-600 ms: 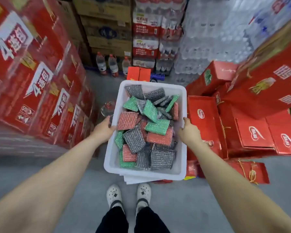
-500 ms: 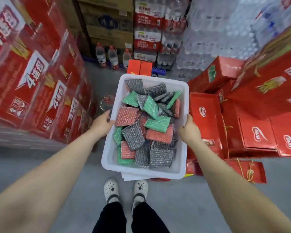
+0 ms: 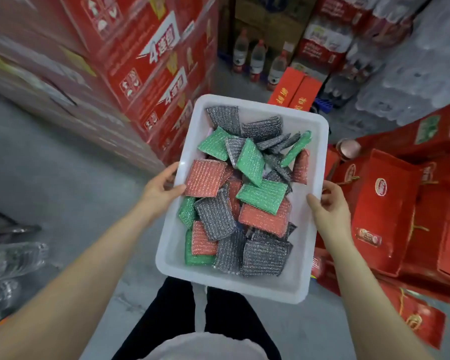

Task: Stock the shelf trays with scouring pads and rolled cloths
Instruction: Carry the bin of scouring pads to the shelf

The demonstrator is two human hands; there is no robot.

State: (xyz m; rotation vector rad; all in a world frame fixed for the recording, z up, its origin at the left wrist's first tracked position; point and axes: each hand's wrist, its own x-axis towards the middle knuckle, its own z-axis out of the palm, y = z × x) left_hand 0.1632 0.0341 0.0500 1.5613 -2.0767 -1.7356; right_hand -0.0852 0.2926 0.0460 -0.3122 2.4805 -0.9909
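I carry a white plastic tray [image 3: 268, 287] in front of my body, tilted slightly. It holds a loose heap of several scouring pads [image 3: 247, 193] in green, red and grey glittery mesh. My left hand [image 3: 161, 188] grips the tray's left rim, thumb over the edge next to a red pad. My right hand [image 3: 327, 206] grips the right rim, thumb on top and fingers curled under. No rolled cloths are visible.
Tall stacks of red cartons [image 3: 151, 68] rise on the left. Red gift boxes [image 3: 390, 209] pile up on the right. Water bottles [image 3: 257, 58] and shrink-wrapped bottle packs [image 3: 413, 81] stand ahead. More wrapped bottles [image 3: 11, 261] lie at lower left. Grey concrete floor [image 3: 63, 183] runs between.
The view has swung left and tilted; the tray now sits rotated, closer to my body, hiding my shoes. Both hands keep their hold on its rims.
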